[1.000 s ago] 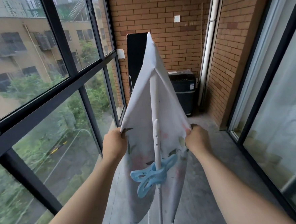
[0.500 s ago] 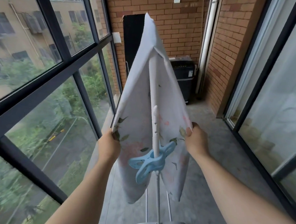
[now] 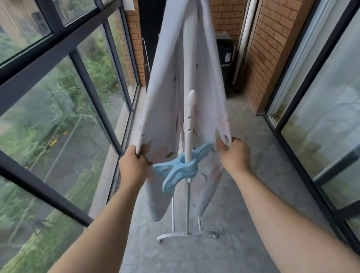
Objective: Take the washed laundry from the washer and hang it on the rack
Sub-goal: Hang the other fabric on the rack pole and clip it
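A pale floral sheet [image 3: 164, 77] hangs draped over the top rail of a white drying rack [image 3: 190, 123], falling down both sides. My left hand [image 3: 134, 167] grips the sheet's left edge. My right hand [image 3: 233, 156] pinches its right edge. Between my hands a large light-blue clothes peg [image 3: 181, 168] is clamped on the rack's near upright. The rack's foot [image 3: 186, 234] stands on the concrete floor. A dark washer [image 3: 225, 54] sits at the far end of the balcony, partly hidden by the sheet.
Tall dark-framed windows [image 3: 51, 107] run along the left. Glass sliding doors [image 3: 321, 105] line the right. Brick walls [image 3: 262, 45] close the far end, with a white pipe [image 3: 246, 31] in the corner. The grey floor [image 3: 252, 184] stretches past the rack.
Both hands have drawn the sheet's edges downward and slightly apart, and the view has tilted down, so the rack's foot now shows and the sheet's top runs out of frame.
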Motion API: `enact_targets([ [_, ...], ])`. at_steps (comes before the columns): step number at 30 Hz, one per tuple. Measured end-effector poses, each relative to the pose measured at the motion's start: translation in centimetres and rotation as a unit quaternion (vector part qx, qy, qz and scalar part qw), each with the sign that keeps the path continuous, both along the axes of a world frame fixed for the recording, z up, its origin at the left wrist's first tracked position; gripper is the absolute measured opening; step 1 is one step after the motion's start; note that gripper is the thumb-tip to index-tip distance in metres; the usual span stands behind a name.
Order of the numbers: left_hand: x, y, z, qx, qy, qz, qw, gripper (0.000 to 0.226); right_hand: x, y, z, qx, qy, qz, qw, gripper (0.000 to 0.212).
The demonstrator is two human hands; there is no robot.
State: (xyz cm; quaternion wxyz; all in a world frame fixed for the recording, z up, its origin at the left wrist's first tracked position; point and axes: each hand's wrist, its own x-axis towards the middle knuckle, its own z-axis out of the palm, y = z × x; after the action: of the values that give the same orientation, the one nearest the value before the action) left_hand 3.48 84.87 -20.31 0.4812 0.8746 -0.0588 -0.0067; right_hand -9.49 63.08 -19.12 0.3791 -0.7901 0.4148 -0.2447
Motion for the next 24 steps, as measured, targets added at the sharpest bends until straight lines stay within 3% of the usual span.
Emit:
enact_targets([
  [3,-0.6,-0.5,-0.6,-0.008,0.034,0.022,0.999,0.001,-0.3,-0.9,-0.8,0.033,0.002,0.008,0.999,0.026],
  [7,-0.6,-1.4,-1.0,0.017,0.018,0.017,1.0,0.012,-0.1,-2.6,-2.5,0.109,-0.017,-0.016,0.994,0.017],
  [13,-1.6,-1.6,-1.3,0.04,-0.009,0.014,0.999,0.029,-0.8,-3.0,-3.2,0.048,0.035,0.042,0.997,0.016],
  [18,-1.6,-1.6,-1.7,0.088,0.001,0.021,0.996,0.03,-1.0,-3.3,-4.8,0.07,0.081,0.08,0.991,0.026],
  [24,-1.9,-2.0,-3.3,0.062,0.014,0.025,0.998,0.035,-1.1,-3.7,-7.3,0.089,0.113,0.099,0.985,0.019],
])
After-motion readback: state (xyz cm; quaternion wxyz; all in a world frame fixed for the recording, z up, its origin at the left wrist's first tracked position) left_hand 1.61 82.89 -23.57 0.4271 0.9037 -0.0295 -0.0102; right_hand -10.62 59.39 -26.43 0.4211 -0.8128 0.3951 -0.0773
